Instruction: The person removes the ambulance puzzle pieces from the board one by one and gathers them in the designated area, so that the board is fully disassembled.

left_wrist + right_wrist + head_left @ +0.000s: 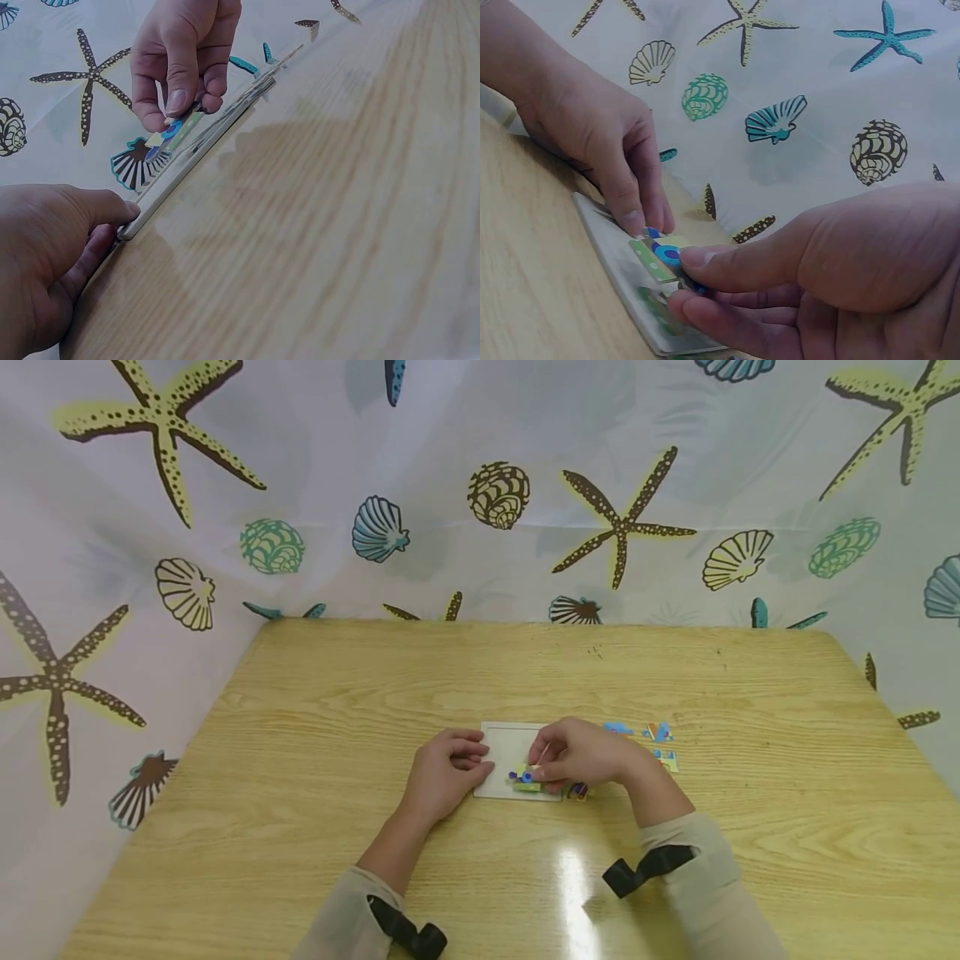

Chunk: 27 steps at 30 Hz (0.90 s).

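My right hand (581, 752) pinches a colorful jigsaw puzzle piece (652, 260) between thumb and fingers. The piece shows a blue ring, yellow patches and a dotted green strip. It is held low over a pale, shallow puzzle tray (498, 747), whose inside is mostly bare in the head view. At the tray's left edge, my left hand (446, 772) grips the rim, with the thumb (124, 210) on top and a finger along the side. Part of the tray's right side is hidden behind my right hand.
Several loose puzzle pieces (660, 732) lie on the wooden table (337, 693) to the right of the tray. Another dark piece (578, 791) lies at the tray's lower right corner. A curtain (442, 443) printed with starfish and shells hangs behind the table.
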### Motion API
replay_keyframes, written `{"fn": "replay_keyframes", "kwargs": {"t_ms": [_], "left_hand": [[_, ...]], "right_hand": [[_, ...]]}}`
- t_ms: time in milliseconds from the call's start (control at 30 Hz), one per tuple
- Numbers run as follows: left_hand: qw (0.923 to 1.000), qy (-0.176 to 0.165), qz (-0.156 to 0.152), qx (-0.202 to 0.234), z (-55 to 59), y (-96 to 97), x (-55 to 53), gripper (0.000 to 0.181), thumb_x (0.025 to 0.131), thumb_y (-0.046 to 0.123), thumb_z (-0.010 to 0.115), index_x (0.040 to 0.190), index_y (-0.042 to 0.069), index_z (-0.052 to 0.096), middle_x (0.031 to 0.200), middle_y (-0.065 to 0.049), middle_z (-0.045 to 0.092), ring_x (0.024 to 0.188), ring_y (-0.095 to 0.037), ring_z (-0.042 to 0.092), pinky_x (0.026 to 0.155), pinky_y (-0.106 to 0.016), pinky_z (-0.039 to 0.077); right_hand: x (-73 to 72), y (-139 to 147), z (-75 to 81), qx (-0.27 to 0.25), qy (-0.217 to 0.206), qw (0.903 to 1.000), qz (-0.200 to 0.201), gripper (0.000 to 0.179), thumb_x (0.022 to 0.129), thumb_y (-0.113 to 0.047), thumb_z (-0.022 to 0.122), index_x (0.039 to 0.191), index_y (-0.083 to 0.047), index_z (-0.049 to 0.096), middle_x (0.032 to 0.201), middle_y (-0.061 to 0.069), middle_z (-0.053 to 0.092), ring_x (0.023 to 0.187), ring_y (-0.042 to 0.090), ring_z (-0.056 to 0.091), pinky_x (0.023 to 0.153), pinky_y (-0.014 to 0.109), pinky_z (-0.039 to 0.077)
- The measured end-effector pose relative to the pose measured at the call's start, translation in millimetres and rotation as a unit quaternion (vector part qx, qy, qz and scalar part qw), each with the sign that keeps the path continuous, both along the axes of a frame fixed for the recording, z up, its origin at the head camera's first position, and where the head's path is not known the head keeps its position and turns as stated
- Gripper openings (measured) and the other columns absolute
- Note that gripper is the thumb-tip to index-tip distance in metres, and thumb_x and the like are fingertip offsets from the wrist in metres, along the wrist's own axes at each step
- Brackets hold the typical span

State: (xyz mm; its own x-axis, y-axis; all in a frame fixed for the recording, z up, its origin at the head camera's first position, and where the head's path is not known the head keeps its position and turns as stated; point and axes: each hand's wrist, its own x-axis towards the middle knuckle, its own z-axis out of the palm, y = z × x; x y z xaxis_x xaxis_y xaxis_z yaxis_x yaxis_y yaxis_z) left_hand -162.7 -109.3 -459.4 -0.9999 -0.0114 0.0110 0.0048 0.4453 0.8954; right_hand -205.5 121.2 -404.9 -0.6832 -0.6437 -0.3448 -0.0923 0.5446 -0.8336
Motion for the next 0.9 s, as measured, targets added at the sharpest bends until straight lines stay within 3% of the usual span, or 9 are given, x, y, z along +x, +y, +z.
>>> {"fn": "replay_keyframes", "kwargs": {"t_ms": [267, 500, 767, 900], "left_hand": [[1.0000, -0.002, -0.002, -0.001, 0.5, 0.2, -0.1, 0.018, 0.081, 0.008, 0.082, 0.098, 0.005, 0.078, 0.124, -0.003, 0.067, 0.086, -0.011, 0.067, 0.077, -0.021, 0.058], [1.0000, -0.002, -0.002, -0.003, 0.4, 0.2, -0.2, 0.018, 0.081, 0.008, 0.082, 0.098, 0.005, 0.078, 0.124, -0.003, 0.067, 0.086, -0.011, 0.067, 0.077, -0.021, 0.058], [1.0000, 0.002, -0.002, -0.003, -0.5, -0.1, -0.2, 0.018, 0.081, 0.008, 0.082, 0.098, 0.005, 0.078, 0.123, -0.003, 0.067, 0.086, -0.011, 0.067, 0.077, -0.021, 0.058], [1.0000, 0.000, 0.000, -0.001, 0.6, 0.3, 0.6, 0.018, 0.081, 0.008, 0.083, 0.097, 0.004, 0.078, 0.122, -0.003, 0.068, 0.085, -0.011, 0.067, 0.077, -0.021, 0.058]], "right_hand": [[-1.7, 24, 10.2, 0.009, -0.009, 0.9994, 0.033, 0.008, 0.093, -0.008, 0.069, 0.098, -0.001, 0.068, 0.081, 0.009, 0.069, 0.070, 0.018, 0.067, 0.069, 0.034, 0.059], [-3.7, 42, 15.5, 0.025, -0.018, 0.9992, 0.024, 0.010, 0.091, -0.007, 0.072, 0.096, 0.001, 0.067, 0.086, 0.007, 0.068, 0.075, 0.015, 0.069, 0.073, 0.032, 0.061], [-7.1, 59, 15.7, 0.069, 0.002, 0.9971, 0.031, 0.009, 0.090, -0.010, 0.073, 0.091, -0.002, 0.069, 0.081, 0.003, 0.069, 0.071, 0.011, 0.065, 0.068, 0.026, 0.057], [-6.7, 70, 18.6, 0.077, -0.015, 0.9967, 0.021, 0.009, 0.089, -0.008, 0.073, 0.092, -0.001, 0.070, 0.081, 0.004, 0.071, 0.070, 0.012, 0.067, 0.068, 0.028, 0.058]]}}
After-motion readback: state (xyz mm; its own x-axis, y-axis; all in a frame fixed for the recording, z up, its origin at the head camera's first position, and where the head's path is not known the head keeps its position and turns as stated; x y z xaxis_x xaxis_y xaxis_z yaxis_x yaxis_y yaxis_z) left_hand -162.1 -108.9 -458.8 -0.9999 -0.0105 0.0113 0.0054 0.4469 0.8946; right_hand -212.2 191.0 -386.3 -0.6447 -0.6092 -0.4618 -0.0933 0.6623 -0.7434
